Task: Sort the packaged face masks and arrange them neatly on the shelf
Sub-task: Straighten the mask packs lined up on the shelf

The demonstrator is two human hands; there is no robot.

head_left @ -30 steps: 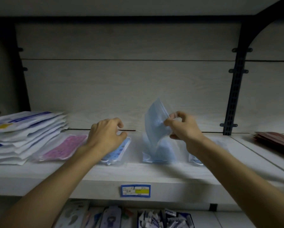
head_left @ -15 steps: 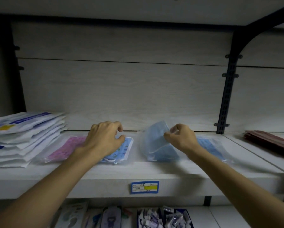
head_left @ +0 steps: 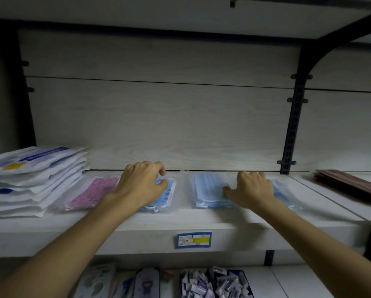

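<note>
Where it stood, blue pack (head_left: 208, 191) flat

a shop, price label (head_left: 194, 240) on shelf edge (head_left: 137, 235), stacked packaged goods (head_left: 29, 179)

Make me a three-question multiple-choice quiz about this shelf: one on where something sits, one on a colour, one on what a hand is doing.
1. Where is the white packet stack?
A. left end of the shelf
B. right end
C. lower shelf

2. What colour is the pack beside that stack?
A. green
B. pink
C. black

3. What is the right hand doing?
A. hanging at the side
B. lifting a pack high
C. resting on the plain blue mask pack

Answers: 1 A, it lies far left. 2 B, its print is pink. 3 C, hand lies on flat pack.
</note>
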